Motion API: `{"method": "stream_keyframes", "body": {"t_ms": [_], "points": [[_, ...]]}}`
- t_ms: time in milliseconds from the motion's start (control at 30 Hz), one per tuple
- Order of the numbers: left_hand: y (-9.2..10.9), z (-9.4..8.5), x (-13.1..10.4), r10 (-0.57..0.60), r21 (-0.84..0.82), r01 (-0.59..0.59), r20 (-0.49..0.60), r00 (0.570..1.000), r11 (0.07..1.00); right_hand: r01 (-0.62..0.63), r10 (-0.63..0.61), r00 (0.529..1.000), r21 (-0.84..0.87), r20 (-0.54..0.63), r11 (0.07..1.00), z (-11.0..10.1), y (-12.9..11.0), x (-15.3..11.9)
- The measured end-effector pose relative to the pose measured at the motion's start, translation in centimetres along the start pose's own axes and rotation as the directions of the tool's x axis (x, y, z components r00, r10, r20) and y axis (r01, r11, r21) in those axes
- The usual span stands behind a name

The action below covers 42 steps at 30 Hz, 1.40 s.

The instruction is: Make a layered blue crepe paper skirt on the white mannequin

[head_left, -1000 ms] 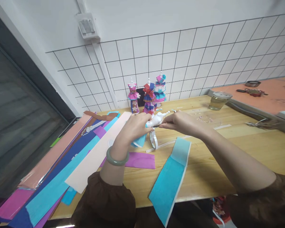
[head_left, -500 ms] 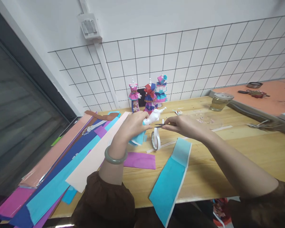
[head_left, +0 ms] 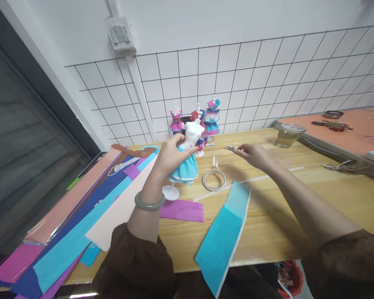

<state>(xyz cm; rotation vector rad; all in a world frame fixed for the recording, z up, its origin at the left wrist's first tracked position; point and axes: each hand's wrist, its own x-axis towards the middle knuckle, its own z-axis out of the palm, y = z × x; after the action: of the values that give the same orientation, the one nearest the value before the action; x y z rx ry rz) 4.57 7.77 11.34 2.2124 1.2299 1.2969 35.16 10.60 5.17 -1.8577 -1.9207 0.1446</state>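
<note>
My left hand (head_left: 171, 155) is closed around the waist of a small white mannequin (head_left: 193, 132), which stands upright in a light-blue skirt (head_left: 187, 169) with a white band near its hem. Its round white base (head_left: 171, 192) shows just over the wooden table. Off to the right, my right hand (head_left: 251, 154) pinches a small pair of scissors (head_left: 230, 148), blades pointing left; the handles are mostly hidden by the fingers. Between the hands, a roll of white tape (head_left: 203, 181) lies flat, and a short cut piece of tape (head_left: 214, 161) is just behind it.
Long strips of coloured crepe paper (head_left: 77, 232) cover the left side. A blue strip (head_left: 221, 236) hangs over the front edge, beside a purple piece (head_left: 187, 211). Dressed mannequins (head_left: 212, 120) stand at the back wall. A glass cup (head_left: 288, 136) of yellowish liquid stands back right.
The mannequin has gone from tilted to upright. My right hand has moved right and back with the scissors, away from the tape. The tape roll, upright before, now lies flat.
</note>
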Motion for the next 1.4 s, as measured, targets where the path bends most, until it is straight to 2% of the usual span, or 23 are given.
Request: {"method": "stream_keyframes", "body": {"t_ms": [100, 200, 300, 433, 567, 633, 700, 767, 867, 1000, 1133, 1200, 1267, 1333, 1400], "points": [[-0.5, 0.1, 0.4, -0.024, -0.188, 0.016, -0.042, 0.999, 0.982, -0.057, 0.070, 0.992, -0.121, 0.104, 0.991, 3.1, 2.4, 0.3], [-0.7, 0.1, 0.7, -0.048, -0.313, 0.016, -0.095, 0.994, 0.950, -0.079, 0.098, 0.989, -0.166, 0.112, 0.983, 5.2, 3.7, 0.0], [-0.6, 0.0, 0.8, -0.075, -0.385, 0.015, -0.142, 0.987, 0.923, -0.079, 0.101, 0.990, -0.201, 0.101, 0.976, 6.3, 4.0, -0.5], [-0.7, -0.1, 0.9, -0.076, -0.396, -0.008, -0.195, 0.978, 0.918, -0.038, 0.056, 0.996, -0.224, 0.075, 0.974, 6.3, 3.2, -0.9], [-0.8, 0.1, 0.9, -0.064, -0.393, -0.028, -0.220, 0.973, 0.919, 0.071, -0.062, 0.997, -0.187, 0.054, 0.980, 5.2, 1.3, -1.5], [-0.8, 0.2, 0.9, -0.054, -0.405, -0.045, -0.230, 0.972, 0.913, 0.133, -0.122, 0.987, -0.115, 0.102, 0.984, 4.8, 0.2, -2.0], [-0.8, 0.4, 0.9, -0.048, -0.418, -0.060, -0.243, 0.969, 0.906, 0.124, -0.119, 0.969, -0.012, 0.216, 0.992, 4.7, -0.9, -2.7], [-0.8, 0.5, 1.0, -0.054, -0.424, -0.065, -0.262, 0.964, 0.903, 0.116, -0.105, 0.947, -0.018, 0.305, 0.993, 5.0, -1.6, -3.4], [-0.8, 0.7, 1.0, -0.070, -0.424, -0.056, -0.277, 0.958, 0.904, 0.132, -0.099, 0.934, -0.075, 0.342, 0.988, 5.8, -2.1, -4.0], [-0.7, 0.8, 1.0, -0.075, -0.420, -0.048, -0.273, 0.959, 0.906, 0.124, -0.100, 0.939, -0.050, 0.330, 0.991, 6.3, -2.1, -4.1], [-0.7, 1.0, 0.9, -0.079, -0.414, -0.036, -0.257, 0.963, 0.910, 0.104, -0.110, 0.938, 0.038, 0.328, 0.994, 5.5, -1.5, -3.6], [-0.6, 1.1, 0.9, -0.079, -0.416, -0.033, -0.248, 0.965, 0.909, 0.064, -0.098, 0.955, 0.130, 0.278, 0.989, 5.1, -0.8, -3.3], [-0.6, 1.2, 0.9, -0.077, -0.412, -0.031, -0.242, 0.967, 0.910, 0.020, -0.057, 0.982, 0.201, 0.180, 0.979, 4.8, -0.1, -3.0], [-0.6, 1.3, 0.9, -0.073, -0.402, -0.029, -0.236, 0.969, 0.915, -0.024, 0.009, 0.996, 0.184, 0.085, 0.983, 4.9, 0.5, -2.6], [-0.7, 1.4, 0.9, -0.067, -0.391, -0.028, -0.227, 0.972, 0.920, -0.068, 0.063, 0.997, 0.128, 0.045, 0.989, 5.3, 1.0, -2.2]]}}
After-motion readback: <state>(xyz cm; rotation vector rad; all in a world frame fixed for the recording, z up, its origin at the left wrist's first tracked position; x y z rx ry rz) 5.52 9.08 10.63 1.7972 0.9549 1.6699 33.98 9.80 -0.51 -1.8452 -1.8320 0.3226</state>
